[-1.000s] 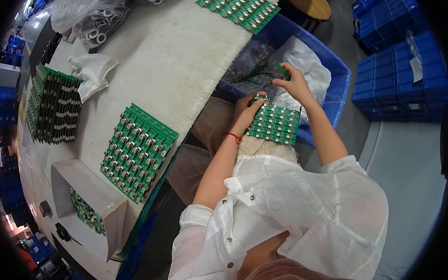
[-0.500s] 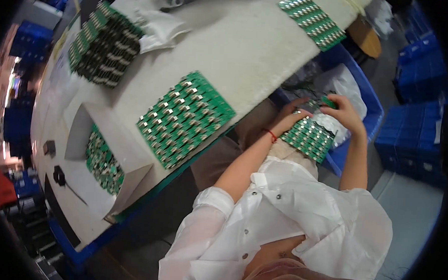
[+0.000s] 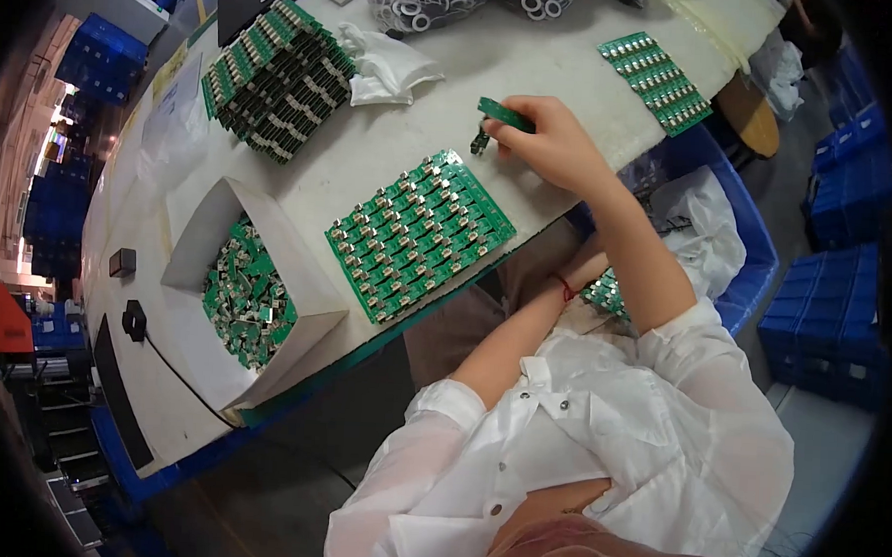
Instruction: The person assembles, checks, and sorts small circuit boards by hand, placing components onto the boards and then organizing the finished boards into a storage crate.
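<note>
My right hand (image 3: pixel 551 144) is raised over the table, thumb and fingers closed on a narrow green circuit board strip (image 3: pixel 506 115). Small dark parts hang below that strip near the fingertips. Below and left of this hand, a green circuit board panel (image 3: pixel 418 235) with rows of silver connectors lies flat on the table. My left hand (image 3: pixel 592 259) is low by my lap, its fingers hidden behind my right forearm. Beside it, partly covered by the same forearm, another green board panel (image 3: pixel 606 291) shows on my lap.
An open white box (image 3: pixel 314 334) holds many small green boards. Behind it rises a tall stack of board panels (image 3: pixel 280 82), with a white bag (image 3: pixel 388 67) alongside. Another panel (image 3: pixel 657 84) lies at the far right. A blue bin (image 3: pixel 756 254) stands beside the table, below its edge.
My right hand has moved up and left from the lap and bin to above the table, carrying the circuit board strip. My left hand stays low. The whole view has shifted slightly.
</note>
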`<state>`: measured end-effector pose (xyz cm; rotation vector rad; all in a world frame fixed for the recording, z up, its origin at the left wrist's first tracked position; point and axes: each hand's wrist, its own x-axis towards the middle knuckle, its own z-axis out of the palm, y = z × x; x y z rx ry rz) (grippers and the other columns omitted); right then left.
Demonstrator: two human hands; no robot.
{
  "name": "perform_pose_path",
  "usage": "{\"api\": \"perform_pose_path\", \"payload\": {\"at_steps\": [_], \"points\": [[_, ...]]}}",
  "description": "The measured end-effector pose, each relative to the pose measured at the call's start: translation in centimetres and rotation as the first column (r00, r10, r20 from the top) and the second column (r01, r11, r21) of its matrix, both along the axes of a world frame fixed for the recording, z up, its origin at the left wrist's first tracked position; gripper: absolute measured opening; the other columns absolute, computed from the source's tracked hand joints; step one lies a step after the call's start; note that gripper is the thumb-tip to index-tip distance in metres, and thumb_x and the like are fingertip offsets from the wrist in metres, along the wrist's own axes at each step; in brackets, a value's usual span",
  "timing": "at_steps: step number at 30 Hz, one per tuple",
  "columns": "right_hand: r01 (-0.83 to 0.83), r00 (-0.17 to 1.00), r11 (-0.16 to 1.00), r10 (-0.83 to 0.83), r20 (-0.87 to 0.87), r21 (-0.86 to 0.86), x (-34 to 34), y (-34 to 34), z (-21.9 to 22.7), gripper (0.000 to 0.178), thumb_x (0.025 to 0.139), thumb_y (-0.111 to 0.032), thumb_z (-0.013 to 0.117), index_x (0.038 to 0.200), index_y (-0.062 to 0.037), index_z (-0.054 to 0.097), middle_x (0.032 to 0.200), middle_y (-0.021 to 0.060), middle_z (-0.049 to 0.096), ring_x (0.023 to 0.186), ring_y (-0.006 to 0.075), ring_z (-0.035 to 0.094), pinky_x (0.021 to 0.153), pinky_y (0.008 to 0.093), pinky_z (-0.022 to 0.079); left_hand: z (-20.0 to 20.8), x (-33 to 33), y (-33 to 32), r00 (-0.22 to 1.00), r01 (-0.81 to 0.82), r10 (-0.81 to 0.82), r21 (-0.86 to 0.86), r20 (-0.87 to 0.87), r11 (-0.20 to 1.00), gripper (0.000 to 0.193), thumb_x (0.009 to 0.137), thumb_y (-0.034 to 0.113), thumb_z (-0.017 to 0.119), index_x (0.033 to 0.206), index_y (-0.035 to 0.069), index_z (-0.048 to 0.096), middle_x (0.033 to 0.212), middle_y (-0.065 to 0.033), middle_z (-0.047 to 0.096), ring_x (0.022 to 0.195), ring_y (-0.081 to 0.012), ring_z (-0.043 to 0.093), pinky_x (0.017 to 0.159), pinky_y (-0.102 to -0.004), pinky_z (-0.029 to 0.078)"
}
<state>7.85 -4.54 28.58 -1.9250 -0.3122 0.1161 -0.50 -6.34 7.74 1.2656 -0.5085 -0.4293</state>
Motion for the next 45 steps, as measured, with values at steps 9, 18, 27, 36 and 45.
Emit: {"api": "perform_pose_path", "payload": {"at_steps": [9, 18, 27, 36, 45], "points": [[0.086, 0.989, 0.996, -0.086, -0.118, -0.005, 0.5, -0.1, 0.1, 0.024, 0.088, -0.026, 0.063, 0.098, -0.0049, 0.058, 0.064, -0.0029, 0.050, 0.058, 0.0047, 0.044, 0.051, 0.0234, 0.033, -4.7, 0.5, 0.6, 0.985, -0.028, 0.011, -0.094, -0.174, 0.995, 0.035, 0.088, 0.013, 0.065, 0.120, 0.000, 0.057, 0.104, -0.0063, 0.063, 0.095, -0.0114, 0.055, 0.082, -0.0269, 0.045], [-0.014, 0.955, 0.934, 0.118, -0.270, 0.358, -6.0, -11.6, -1.3, 0.023, 0.090, -0.020, 0.064, 0.104, -0.0058, 0.052, 0.074, -0.0042, 0.050, 0.063, 0.0038, 0.045, 0.054, 0.0202, 0.034, -3.5, 0.1, -0.2, 0.933, 0.075, -0.124, -0.155, -0.337, 0.985, 0.026, 0.096, 0.010, 0.053, 0.122, 0.005, 0.055, 0.088, -0.0084, 0.068, 0.081, -0.0121, 0.064, 0.073, -0.0235, 0.049], [0.309, 0.939, 0.648, -0.091, 0.332, -0.696, -11.3, -18.6, -11.3, 0.022, 0.070, -0.012, 0.071, 0.091, -0.0057, 0.068, 0.084, 0.0110, 0.062, 0.082, 0.0319, 0.062, 0.069, 0.0406, 0.050, -1.5, 0.0, -0.8, 0.919, 0.202, -0.214, -0.072, -0.331, 0.977, 0.024, 0.097, 0.020, 0.054, 0.117, 0.009, 0.061, 0.089, -0.0056, 0.068, 0.080, -0.0095, 0.062, 0.073, -0.0237, 0.049], [0.284, 0.915, 0.733, -0.015, 0.403, -0.618, -12.8, -17.7, -14.2, 0.036, 0.073, -0.013, 0.072, 0.106, -0.0023, 0.064, 0.102, 0.0125, 0.064, 0.090, 0.0310, 0.062, 0.076, 0.0371, 0.050, -1.9, 0.0, -1.0, 0.963, 0.055, -0.023, 0.113, -0.269, 0.992, 0.036, 0.096, 0.032, 0.055, 0.095, -0.002, 0.067, 0.087, -0.0065, 0.068, 0.080, -0.0089, 0.058, 0.071, -0.0259, 0.045], [0.316, 0.947, 0.886, -0.319, 0.051, -0.339, -12.9, -18.2, -13.3, 0.025, 0.082, -0.011, 0.069, 0.105, -0.0008, 0.066, 0.095, 0.0126, 0.065, 0.087, 0.0225, 0.062, 0.077, 0.0322, 0.049, -0.5, 0.1, -0.3, 0.932, 0.027, 0.008, 0.092, -0.361, 0.995, 0.039, 0.097, 0.035, 0.054, 0.097, -0.002, 0.067, 0.084, -0.0008, 0.066, 0.078, -0.0058, 0.056, 0.068, -0.0237, 0.043]]}}
